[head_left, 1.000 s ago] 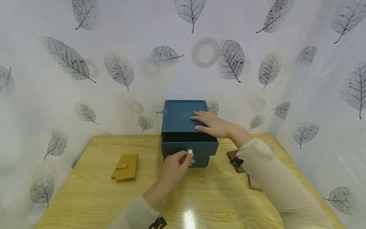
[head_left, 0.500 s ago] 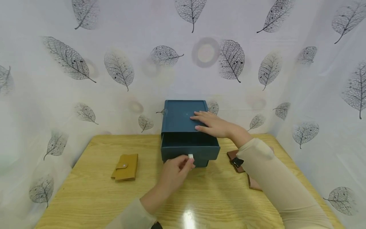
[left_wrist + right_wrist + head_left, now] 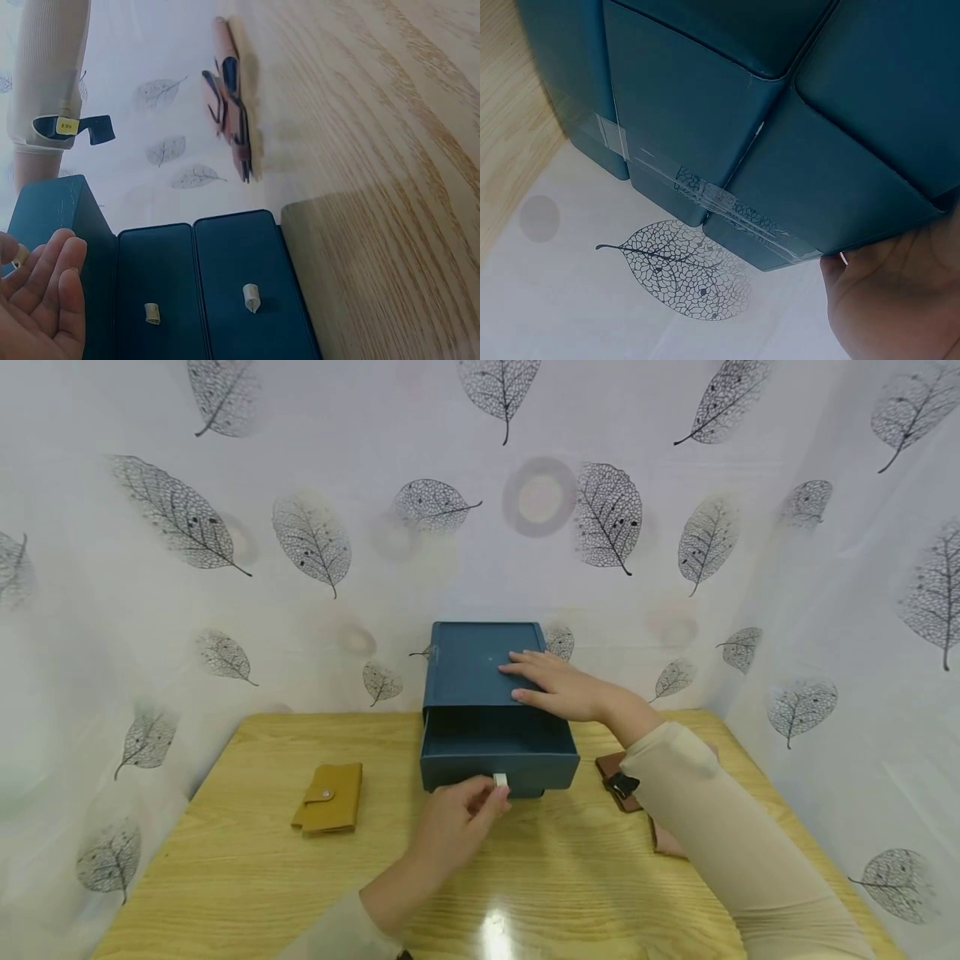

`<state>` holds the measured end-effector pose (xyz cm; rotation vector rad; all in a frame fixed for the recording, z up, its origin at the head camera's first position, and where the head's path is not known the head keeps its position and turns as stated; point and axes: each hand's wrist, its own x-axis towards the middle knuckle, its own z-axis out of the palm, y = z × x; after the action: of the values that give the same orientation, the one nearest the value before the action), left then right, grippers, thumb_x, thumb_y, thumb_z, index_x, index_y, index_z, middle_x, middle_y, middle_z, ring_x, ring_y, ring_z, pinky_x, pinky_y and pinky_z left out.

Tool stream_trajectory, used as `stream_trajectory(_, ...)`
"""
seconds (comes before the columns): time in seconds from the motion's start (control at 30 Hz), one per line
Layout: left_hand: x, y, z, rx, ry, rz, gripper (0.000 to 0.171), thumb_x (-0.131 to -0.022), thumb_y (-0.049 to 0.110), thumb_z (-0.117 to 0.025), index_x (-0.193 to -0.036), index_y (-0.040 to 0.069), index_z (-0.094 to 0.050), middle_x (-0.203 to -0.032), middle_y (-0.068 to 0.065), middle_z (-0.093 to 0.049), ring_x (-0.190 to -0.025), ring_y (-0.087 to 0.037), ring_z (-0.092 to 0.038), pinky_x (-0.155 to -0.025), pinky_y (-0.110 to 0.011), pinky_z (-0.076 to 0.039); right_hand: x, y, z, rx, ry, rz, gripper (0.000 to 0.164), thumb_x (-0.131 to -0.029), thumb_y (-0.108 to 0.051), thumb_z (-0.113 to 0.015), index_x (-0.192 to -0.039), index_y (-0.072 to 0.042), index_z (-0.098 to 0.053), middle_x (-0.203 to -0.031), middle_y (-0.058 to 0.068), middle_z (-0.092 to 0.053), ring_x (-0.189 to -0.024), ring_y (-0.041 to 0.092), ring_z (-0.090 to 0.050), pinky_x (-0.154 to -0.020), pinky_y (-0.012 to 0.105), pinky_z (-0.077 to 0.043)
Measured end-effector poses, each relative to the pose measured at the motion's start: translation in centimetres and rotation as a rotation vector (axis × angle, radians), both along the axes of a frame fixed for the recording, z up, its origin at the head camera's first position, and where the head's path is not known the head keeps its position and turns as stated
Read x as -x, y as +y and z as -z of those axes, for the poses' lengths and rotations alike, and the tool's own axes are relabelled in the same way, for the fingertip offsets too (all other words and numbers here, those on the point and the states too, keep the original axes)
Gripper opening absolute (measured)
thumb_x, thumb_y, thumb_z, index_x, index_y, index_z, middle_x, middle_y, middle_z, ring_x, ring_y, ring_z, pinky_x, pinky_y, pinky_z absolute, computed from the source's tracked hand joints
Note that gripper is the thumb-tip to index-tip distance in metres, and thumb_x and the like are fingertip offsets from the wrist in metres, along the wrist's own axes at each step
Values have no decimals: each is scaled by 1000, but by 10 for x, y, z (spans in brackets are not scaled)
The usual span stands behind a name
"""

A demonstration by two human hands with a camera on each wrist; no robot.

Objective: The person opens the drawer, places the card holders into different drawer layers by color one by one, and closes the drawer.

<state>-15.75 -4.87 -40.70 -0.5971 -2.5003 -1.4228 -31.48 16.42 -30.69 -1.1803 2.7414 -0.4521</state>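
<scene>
A dark blue drawer cabinet (image 3: 468, 664) stands at the back of the table, its top drawer (image 3: 543, 772) pulled out toward me. Thumb and fingers of my left hand (image 3: 453, 822) pinch the small white pull tab (image 3: 500, 779) on that drawer's front. The drawer's inside looks dark blue, with nothing visible in it. My right hand (image 3: 562, 687) lies flat on the cabinet's top near the right edge, fingers spread. In the left wrist view, two lower drawers (image 3: 232, 277) stay flush, each with its own white tab (image 3: 251, 297).
A mustard-yellow wallet (image 3: 333, 797) with a snap lies left of the cabinet on the wooden table (image 3: 262, 893). Brown and pinkish leather pieces (image 3: 618, 781) lie at the right, partly hidden under my right sleeve. A leaf-patterned curtain (image 3: 360, 435) hangs close behind the cabinet.
The top drawer has slid farther out toward me, with my left hand moving along on its tab. My right hand has stayed in place on the cabinet's top.
</scene>
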Motion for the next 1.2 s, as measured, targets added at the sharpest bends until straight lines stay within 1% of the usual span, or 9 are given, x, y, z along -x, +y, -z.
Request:
stream_trajectory(0.2,-3,-1,1,22,12,16,33,-105,37,-53,-94,14,-74,-84,6,-75,-73,-9,-70,-65,-23,-56,-1,0,-1,9,2,-5,61,-106,-45,-44,-157,-14,-34,-166,14,-17,-153,37,-8,-122,58,-3)
stream_trajectory(0.3,-4,-1,1,31,20,27,32,-105,36,-52,-94,15,-73,-85,7,-75,-72,-8,-70,-64,-23,-56,-1,1,-1,8,5,-6,61,-106,-45,-44,-157,-13,-34,-166,14,-17,-152,37,-8,-121,59,-4)
stream_trajectory(0.57,-7,-1,1,38,28,33,29,-105,33,-54,-94,14,-73,-85,8,-75,-72,-2,-68,-65,-21,-56,1,1,0,-7,2,5,61,-106,-46,-42,-158,-16,-33,-167,11,-15,-153,34,-7,-122,55,-3)
stream_trajectory(0.9,-11,-1,4,19,36,42,30,-104,33,-54,-94,13,-74,-85,7,-75,-71,-2,-68,-65,-21,-57,1,1,0,-7,1,15,61,-106,-47,-41,-158,-17,-33,-167,10,-16,-153,34,-7,-122,56,-4)
stream_trajectory(1.1,-13,-2,4,5,23,53,29,-105,32,-54,-95,13,-74,-86,6,-75,-72,-3,-69,-66,-21,-57,0,0,0,-6,-2,14,61,-106,-47,-41,-158,-16,-33,-167,10,-15,-153,34,-7,-122,57,-4)
stream_trajectory(1.2,-13,-3,5,-9,14,60,30,-105,33,-54,-96,12,-73,-86,5,-75,-73,-9,-71,-67,-22,-58,0,0,0,-3,-5,14,61,-106,-47,-42,-158,-17,-33,-167,10,-15,-153,34,-7,-122,57,-4)
